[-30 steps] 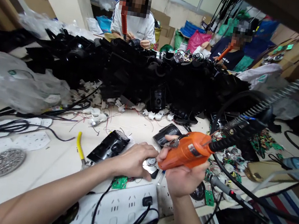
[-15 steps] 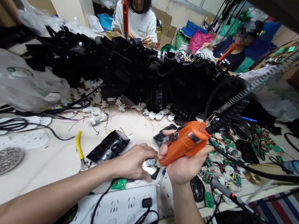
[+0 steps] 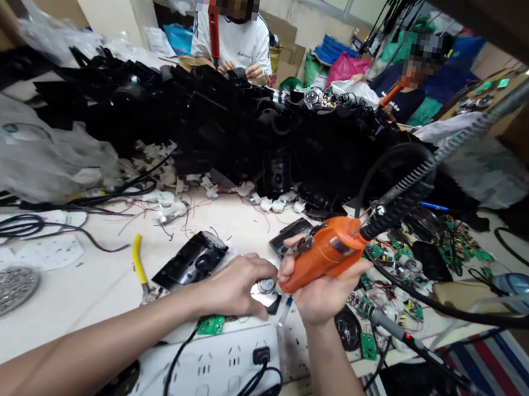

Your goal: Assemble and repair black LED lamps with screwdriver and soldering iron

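Pale and cluttered, the surface [image 3: 93, 277] is stretching away from me, its far part disappearing under a heap of black casings [image 3: 236, 126]. Above the near part, my right hand [image 3: 326, 299] is gripping an orange driver [image 3: 329, 249], its fingers wrapping round the body. Some of those fingers are hiding behind it, and the bit is staying out of my sight, so I cannot tell whether it is touching anything. The driver is tilting, its long axis slanting from the corded end at upper right to the nose at lower left, which is pointing at a shiny silver part [image 3: 266, 295]. My left hand [image 3: 238, 285] is holding that part, thumb and fingers curving about it and covering its left side. From the driver's top a spring [image 3: 408, 175] is running toward the upper right. Left of my left fingers, a black housing [image 3: 192, 264] is lying aslant, with a yellow-handled tool [image 3: 138, 258] beside it. Nearest me, a white power strip [image 3: 187, 374] is passing partly beneath cables. Beyond the heap, a person in white [image 3: 250, 43] is sitting, lower body hidden.
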